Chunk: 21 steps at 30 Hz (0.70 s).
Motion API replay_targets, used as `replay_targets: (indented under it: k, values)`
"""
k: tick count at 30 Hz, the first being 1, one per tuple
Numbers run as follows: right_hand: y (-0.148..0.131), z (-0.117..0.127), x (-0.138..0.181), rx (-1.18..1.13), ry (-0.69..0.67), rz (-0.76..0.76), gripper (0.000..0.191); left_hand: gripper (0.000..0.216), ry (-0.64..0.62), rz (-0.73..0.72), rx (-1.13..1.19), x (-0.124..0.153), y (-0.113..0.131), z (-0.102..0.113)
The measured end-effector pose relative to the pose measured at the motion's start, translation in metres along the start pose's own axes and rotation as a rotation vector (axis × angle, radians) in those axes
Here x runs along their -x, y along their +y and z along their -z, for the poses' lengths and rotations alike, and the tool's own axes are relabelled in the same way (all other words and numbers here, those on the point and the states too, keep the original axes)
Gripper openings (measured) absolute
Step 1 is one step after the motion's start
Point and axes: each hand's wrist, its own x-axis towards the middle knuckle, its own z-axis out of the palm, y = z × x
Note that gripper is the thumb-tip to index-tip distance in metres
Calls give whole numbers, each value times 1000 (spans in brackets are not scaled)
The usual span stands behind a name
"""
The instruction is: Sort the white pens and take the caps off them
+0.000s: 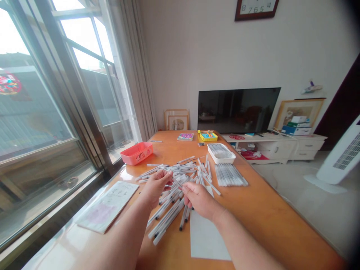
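A slim white pen [177,182] hangs just above the middle of the table [267,217], held at both ends: the left hand [156,185] pinches its 10 o'clock end with curled fingertips, and the right hand [200,198] closes thumb and fingers on its 4 o'clock end. It looks light, stiff and slick, a thin plastic barrel likely to roll or slip, so a fingertip pinch near each end or at mid-barrel seems the surest hold. Directly beneath lies a loose heap of pens [168,217], crossed at all angles and spreading towards 12 o'clock. At 1 o'clock from the hands a tidy row of pens [230,175] lies side by side, with a white tray [221,153] just beyond it. A pink box [137,153] sits at 11 o'clock, a written notepad [108,205] at 8 o'clock, and a blank sheet [206,240] at 5 o'clock under the right wrist.
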Motion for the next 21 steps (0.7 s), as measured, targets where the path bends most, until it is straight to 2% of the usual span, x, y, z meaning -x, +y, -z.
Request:
replay_targets:
  k: [6,8,12,14,21]
  values:
    - [0,0,0,-1,-7,-4,38,28,-188,4,159,0,3,4]
    - [1,0,0,9,-6,-4,38,30,-170,29,169,1,3,4]
    - [3,-1,-1,12,1,8,35,36,-2,30,67,1,2,0]
    - [3,-1,-1,14,3,11,34,39,41,11,39,0,1,0]
    - [4,-2,-1,18,10,20,36,36,-42,31,116,-2,2,3]
